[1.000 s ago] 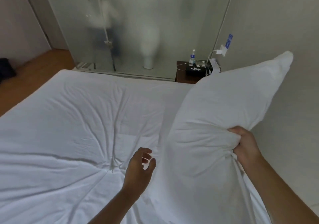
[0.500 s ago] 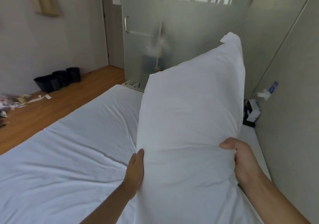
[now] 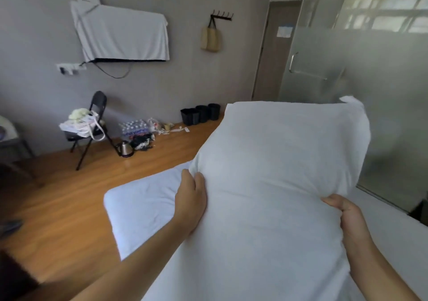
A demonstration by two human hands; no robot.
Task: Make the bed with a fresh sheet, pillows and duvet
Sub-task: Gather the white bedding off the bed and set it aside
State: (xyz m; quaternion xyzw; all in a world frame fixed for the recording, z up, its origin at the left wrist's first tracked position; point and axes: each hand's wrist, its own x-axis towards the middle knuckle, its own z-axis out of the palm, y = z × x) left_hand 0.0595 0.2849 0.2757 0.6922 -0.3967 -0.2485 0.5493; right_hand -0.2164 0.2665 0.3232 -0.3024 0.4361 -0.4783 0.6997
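White sheeting covers the bed [image 3: 143,210] nearest the camera, its corner jutting out over the wooden floor [image 3: 76,198]. Held up above it is the pillow [image 3: 273,184], gripped at both side edges: the left hand [image 3: 191,200] has thumb and fingers curled into the fabric at its left edge, and the right hand [image 3: 347,217] bunches the cloth at the right. It looks light, soft and floppy, dimpling wherever fingers press, so taking it by the two sides or by the corners should keep it from sagging; nothing about it seems fragile or slippery. Farther off stand a folding chair [image 3: 92,136] heaped with bags, a kettle [image 3: 125,148], a pack of water bottles [image 3: 135,128] and black bins [image 3: 200,114]. On the far wall hang a cloth-draped screen [image 3: 120,34] and a tote bag [image 3: 210,37]. No writing is legible anywhere.
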